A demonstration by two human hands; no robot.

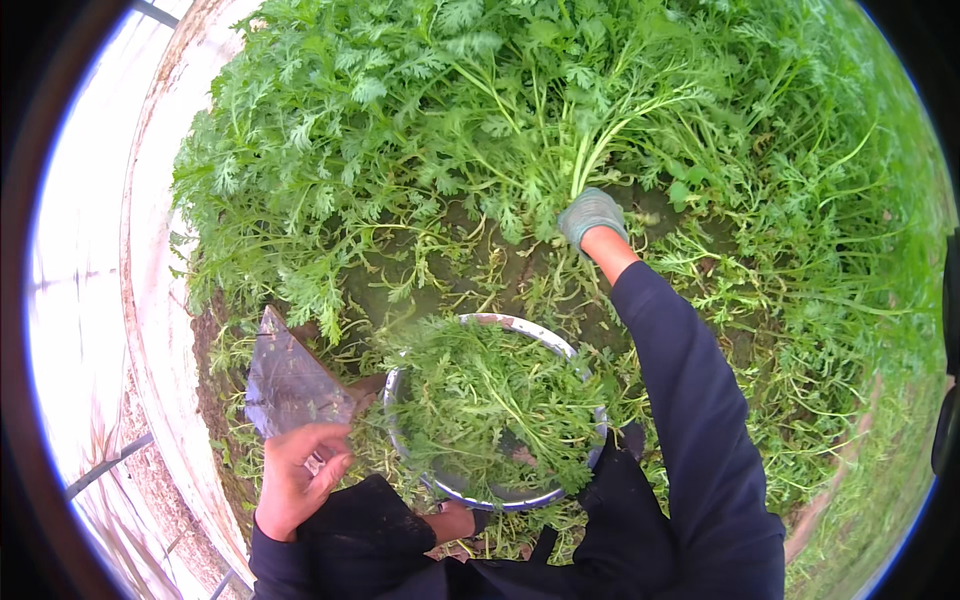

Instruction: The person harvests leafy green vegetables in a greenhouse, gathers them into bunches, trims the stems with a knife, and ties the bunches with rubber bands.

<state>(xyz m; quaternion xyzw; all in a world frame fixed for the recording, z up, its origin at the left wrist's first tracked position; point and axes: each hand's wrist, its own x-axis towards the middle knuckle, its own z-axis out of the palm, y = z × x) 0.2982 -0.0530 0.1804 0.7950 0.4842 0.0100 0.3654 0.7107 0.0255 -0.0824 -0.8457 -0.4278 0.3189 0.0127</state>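
My right hand (pixel 596 217), in a grey-green knit glove, is closed around the lower stems of a bunch of leafy greens (pixel 600 154) with lobed leaves, like garland chrysanthemum. The bunch fans out upward from the fist at the edge of the standing crop. My left hand (pixel 304 469) is bare and sits low on the left, its fingers curled and thumb close to the forefinger; whether it holds anything is unclear. Just above it lies a flat triangular greyish sheet (pixel 296 375), of uncertain material. Between my legs, a round white-rimmed basin (pixel 517 324) holds a heap of loose greens (pixel 495 405).
Dense standing greens (pixel 360 120) spread across the far side and right. Dark soil (pixel 397 277) with scattered leaves and stalks lies before the basin. A pale sheet-covered edge (pixel 161 210) and metal bars (pixel 109 465) run along the left. My foot (pixel 457 521) rests near the basin.
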